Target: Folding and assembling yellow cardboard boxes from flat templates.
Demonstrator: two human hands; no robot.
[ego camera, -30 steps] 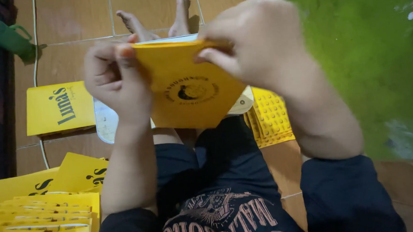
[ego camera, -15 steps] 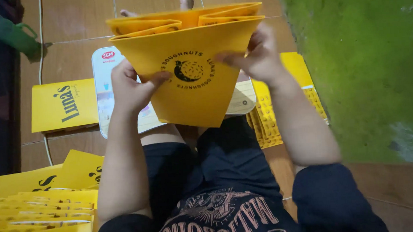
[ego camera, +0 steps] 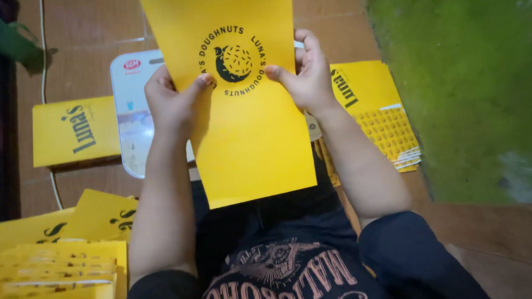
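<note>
I hold a yellow cardboard box blank [ego camera: 247, 120] upright in front of me, its flat face with a round black printed emblem turned toward the camera. My left hand [ego camera: 173, 102] grips its left edge with the thumb on the front. Gripping the right edge is my right hand [ego camera: 302, 74], thumb also pressed on the front near the emblem. The blank covers my lap and part of the white tray [ego camera: 129, 107] lying on the floor behind it.
A flat yellow box [ego camera: 74, 131] lies on the brown tiled floor at left. A stack of yellow blanks [ego camera: 377, 113] sits at right beside a green wall [ego camera: 470, 89]. Several folded yellow boxes [ego camera: 58, 269] are piled at lower left. A white cable [ego camera: 44, 75] runs along the floor.
The box was bent open like a funnel, seen from its end; now it is flattened and raised upright, face toward me. Both hands shifted to its side edges.
</note>
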